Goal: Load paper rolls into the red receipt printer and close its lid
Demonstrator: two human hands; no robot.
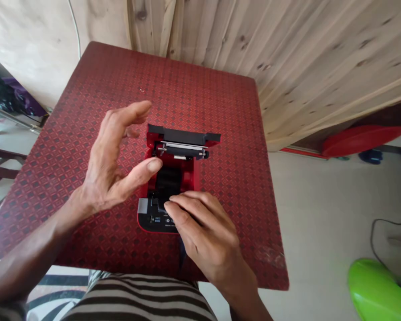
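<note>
Pale knotty wood planking [297, 49] fills the top right of my feed, running down beside a square table with a red diamond-patterned cover [153, 67]. Down on the pale floor [314, 209] to the right lies a glossy lime-green plastic object [374, 290]. From up here on the head camera, I see a red-and-black receipt printer [187, 174] near the table's middle, with its black lid [183, 135] folded open at the far end. A metal roller assembly [182, 149] spans the opening, above a black-lined compartment [169, 180].

The left hand [112, 160] hangs open over the table, just beside the printer, its curved fingers [133, 111] and thumb [152, 167] spread apart and touching nothing I can see. The right hand [200, 227] lies over the printer's near end, fingers [183, 205] curled down on its black front section. I cannot tell whether they are gripping anything there. A dark strip [182, 252] hangs below that hand, over the table's near side.
</note>
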